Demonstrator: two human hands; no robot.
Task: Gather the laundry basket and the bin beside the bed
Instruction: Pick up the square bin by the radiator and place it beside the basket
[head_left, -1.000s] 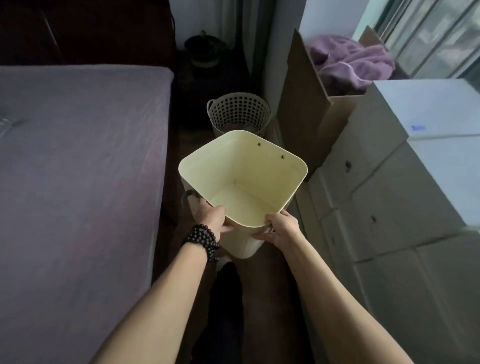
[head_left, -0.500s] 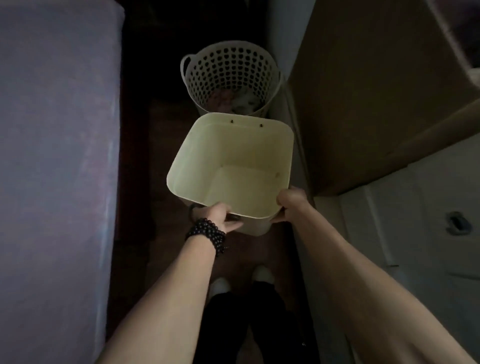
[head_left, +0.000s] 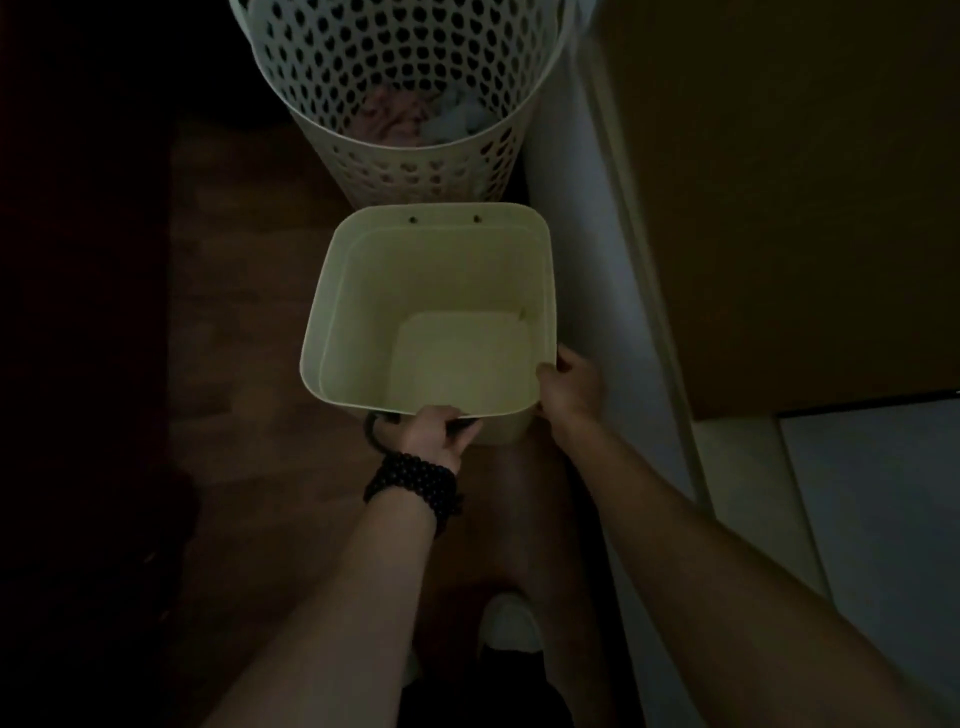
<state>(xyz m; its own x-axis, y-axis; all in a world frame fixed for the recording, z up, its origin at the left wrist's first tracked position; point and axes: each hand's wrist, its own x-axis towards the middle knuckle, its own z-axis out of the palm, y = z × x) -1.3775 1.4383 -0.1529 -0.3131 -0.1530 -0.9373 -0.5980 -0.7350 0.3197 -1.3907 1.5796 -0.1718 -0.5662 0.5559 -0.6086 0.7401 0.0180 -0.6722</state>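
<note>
The pale bin (head_left: 436, 317) is held over the brown floor (head_left: 249, 312), just in front of the laundry basket (head_left: 410, 83). Its near rim is gripped by the left hand (head_left: 434, 431), fingers curled. Its right corner is pinched by the right hand (head_left: 571, 387). Clothes (head_left: 415, 117) are seen in the basket.
</note>
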